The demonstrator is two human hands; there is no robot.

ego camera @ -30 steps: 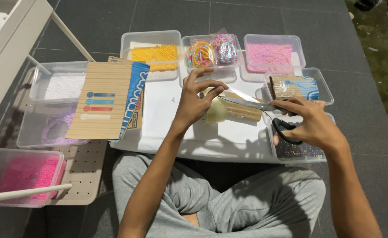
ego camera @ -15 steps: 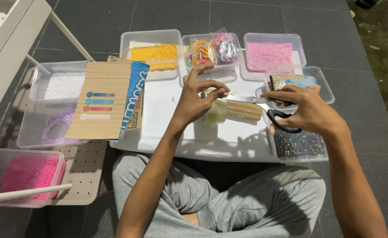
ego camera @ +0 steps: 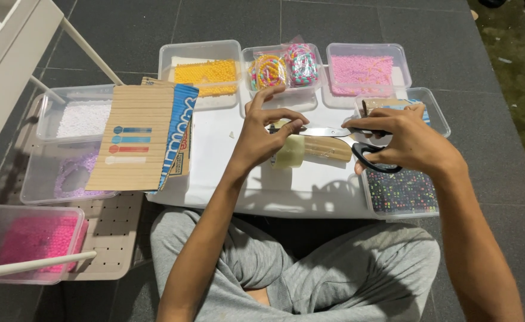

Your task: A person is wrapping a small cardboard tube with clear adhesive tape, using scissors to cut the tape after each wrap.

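My left hand [ego camera: 266,132] pinches a small pale yellow-green piece [ego camera: 290,151] at the end of a tan cardboard strip [ego camera: 328,148], above a white board [ego camera: 227,156]. My right hand [ego camera: 407,141] grips black-handled scissors [ego camera: 358,140]. Their blades point left and lie across the strip, just above my left thumb. The two hands are close together over the board's middle.
Clear boxes ring the board: yellow beads [ego camera: 206,73], coloured bead strings [ego camera: 281,67], pink beads [ego camera: 364,74], white beads [ego camera: 77,118], lilac beads [ego camera: 65,176], letter beads [ego camera: 401,194], pink beads [ego camera: 27,238]. A corrugated cardboard sheet [ego camera: 134,138] lies left. A white table leg [ego camera: 89,50] slants above.
My right hand has lifted the scissors up and left, bringing the blades over the strip. My left hand has kept its hold on the piece and barely shifted.
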